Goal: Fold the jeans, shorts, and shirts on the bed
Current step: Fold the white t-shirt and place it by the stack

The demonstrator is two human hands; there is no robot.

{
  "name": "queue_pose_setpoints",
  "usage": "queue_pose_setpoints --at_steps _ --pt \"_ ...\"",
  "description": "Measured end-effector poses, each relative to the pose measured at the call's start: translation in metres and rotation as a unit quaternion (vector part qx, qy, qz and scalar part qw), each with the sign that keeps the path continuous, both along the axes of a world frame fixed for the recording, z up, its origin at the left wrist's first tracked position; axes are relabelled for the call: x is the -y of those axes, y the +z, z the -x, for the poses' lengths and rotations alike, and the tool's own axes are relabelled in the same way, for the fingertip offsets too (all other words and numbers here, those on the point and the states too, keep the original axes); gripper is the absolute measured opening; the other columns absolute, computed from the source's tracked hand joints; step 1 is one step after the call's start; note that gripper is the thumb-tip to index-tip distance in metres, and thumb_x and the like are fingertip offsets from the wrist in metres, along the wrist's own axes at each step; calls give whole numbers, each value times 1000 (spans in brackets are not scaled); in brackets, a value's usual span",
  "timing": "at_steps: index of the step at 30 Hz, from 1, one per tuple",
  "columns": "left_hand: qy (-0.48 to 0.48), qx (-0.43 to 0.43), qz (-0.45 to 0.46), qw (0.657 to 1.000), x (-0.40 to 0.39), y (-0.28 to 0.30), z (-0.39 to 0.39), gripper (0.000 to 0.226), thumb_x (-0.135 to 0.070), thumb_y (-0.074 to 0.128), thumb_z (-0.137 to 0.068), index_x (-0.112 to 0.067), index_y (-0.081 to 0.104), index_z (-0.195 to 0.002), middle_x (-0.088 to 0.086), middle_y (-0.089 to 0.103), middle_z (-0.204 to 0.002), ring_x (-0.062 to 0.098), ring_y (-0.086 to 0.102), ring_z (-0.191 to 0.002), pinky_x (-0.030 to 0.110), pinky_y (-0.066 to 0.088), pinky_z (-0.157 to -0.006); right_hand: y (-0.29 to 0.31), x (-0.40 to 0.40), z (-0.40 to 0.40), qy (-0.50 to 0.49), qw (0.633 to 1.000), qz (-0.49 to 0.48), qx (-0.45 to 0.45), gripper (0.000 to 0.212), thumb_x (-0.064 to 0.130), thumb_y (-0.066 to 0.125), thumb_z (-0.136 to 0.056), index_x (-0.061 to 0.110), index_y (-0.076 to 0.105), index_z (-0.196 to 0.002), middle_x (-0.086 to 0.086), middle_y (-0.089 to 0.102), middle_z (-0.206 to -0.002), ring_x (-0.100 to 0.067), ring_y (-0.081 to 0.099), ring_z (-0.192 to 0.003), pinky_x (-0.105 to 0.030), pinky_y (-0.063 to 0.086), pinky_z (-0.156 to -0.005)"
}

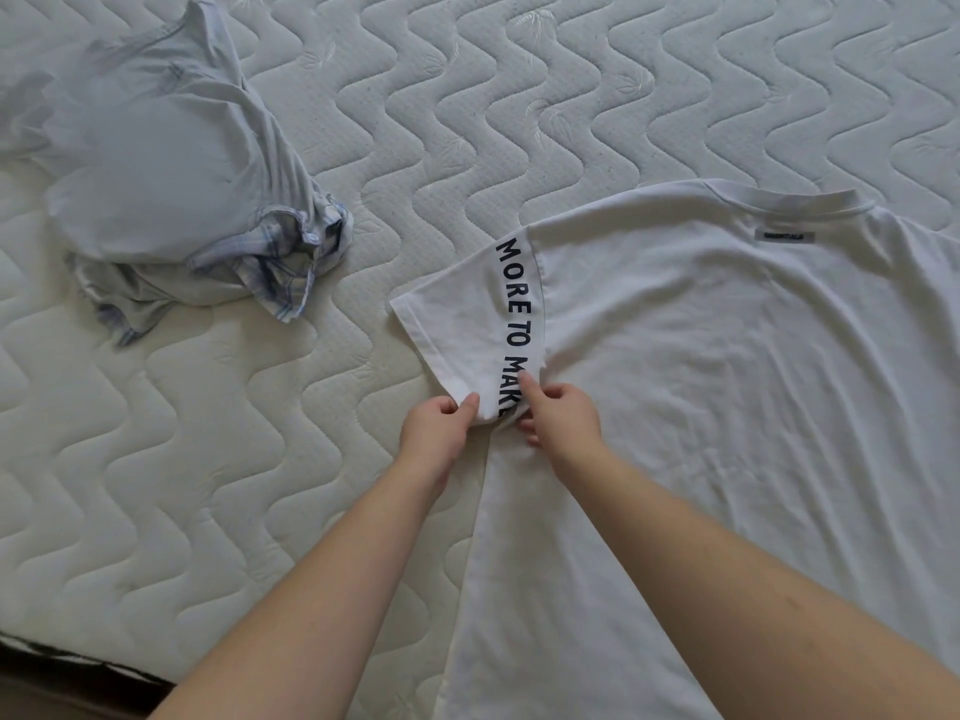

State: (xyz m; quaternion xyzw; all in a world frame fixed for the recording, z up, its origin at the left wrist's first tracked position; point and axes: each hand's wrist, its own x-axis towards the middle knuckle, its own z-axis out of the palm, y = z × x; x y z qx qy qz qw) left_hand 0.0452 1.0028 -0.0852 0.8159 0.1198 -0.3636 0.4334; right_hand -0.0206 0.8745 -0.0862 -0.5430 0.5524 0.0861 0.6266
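Both hands meet at the lower corner of a short sleeve: the left hand [439,426] pinches the sleeve's hem edge between thumb and curled fingers, while the right hand [558,415] grips the fabric just beside it, thumb on top and fingers tucked under the cloth. The two hands are close together, almost touching, with the bare forearms reaching in from the bottom of the frame.

The sleeve [467,314] belongs to a white T-shirt [727,381] spread flat across the right half of the bed [467,96], collar toward the top of the view and hem running out of frame below. Along the seam where sleeve joins body, dark capital letters read "MORE TO MAKE", the last letters partly covered by the right thumb. A small dark label [783,235] is sewn just below the collar [795,200]; its wording is too small to read.

Well apart from the T-shirt, at upper left, a pale blue shirt [156,163] lies crumpled in a heap, with a blue-and-white checked lining or second fabric showing at its lower edge [270,272]. Whether that is one garment or two cannot be told.

The bed's surface is a bare white quilted mattress with a wavy stitched pattern. A dark strip [62,667] shows past the mattress edge at bottom left.
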Motion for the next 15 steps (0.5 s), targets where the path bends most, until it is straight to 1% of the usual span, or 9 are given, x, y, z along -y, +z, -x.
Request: queue_pose_setpoints --at_steps 1,2,3,5,7,9,11,13,15 --pt "5 -7 9 1000 2 0 -1 29 -31 65 -91 -7 60 -76 8 57 -66 20 54 -61 42 48 -66 1 2 -3 16 1000 11 -7 32 47 67 -87 16 59 -88 -3 71 -80 -18 73 -71 -42 59 -79" --pt "9 -10 16 1000 2 0 -1 25 -27 68 -90 -7 59 -77 6 61 -68 18 62 -60 44 54 -73 2 4 -5 33 999 25 -14 32 45 69 -86 14 60 -89 -2 71 -76 -17 73 -69 -42 60 -78" --pt "10 -2 12 1000 2 -1 -2 24 -24 70 -88 -10 54 -77 5 61 -70 17 65 -58 43 55 -75 3 6 -6 53 997 41 -24 31 41 69 -86 12 62 -89 -1 71 -73 -17 72 -67 -41 60 -78" --pt "-1 31 -24 999 -1 -1 -5 27 -22 75 -83 -17 49 -77 5 62 -75 18 62 -54 37 53 -67 3 11 -6 103 991 71 -48 30 38 66 -88 8 66 -82 -2 70 -65 -19 72 -63 -41 60 -74" --pt "-39 76 -84 993 -5 -1 -9 31 -29 77 -79 -21 47 -77 2 60 -77 19 56 -60 32 46 -62 5 15 -2 150 982 81 -76 39 43 63 -89 8 67 -72 -4 71 -62 -21 71 -61 -40 60 -71" --pt "-79 116 -119 983 -9 1 -15 33 -34 75 -79 -22 45 -74 -3 56 -72 17 52 -64 31 39 -58 7 19 1 175 977 72 -98 47 49 60 -90 11 64 -63 -5 72 -63 -23 72 -62 -38 59 -70" --pt "-106 151 -116 976 -7 6 -24 30 -33 72 -82 -23 45 -73 -5 56 -70 12 51 -63 27 36 -55 8 21 2 180 977 63 -99 49 52 60 -90 11 65 -62 -6 73 -63 -23 72 -63 -37 60 -67" --pt "-132 197 -100 966 2 10 -35 24 -30 70 -85 -24 49 -77 -6 56 -72 10 53 -65 22 36 -56 9 21 -1 170 980 63 -87 50 52 58 -90 10 67 -65 -4 72 -62 -22 72 -59 -38 61 -65" --pt "-161 240 -71 954 14 12 -48 14 -28 66 -88 -21 55 -89 -3 57 -85 14 55 -76 25 42 -65 10 21 -5 159 982 71 -74 51 53 57 -91 9 67 -69 -3 72 -60 -24 72 -59 -41 61 -65"
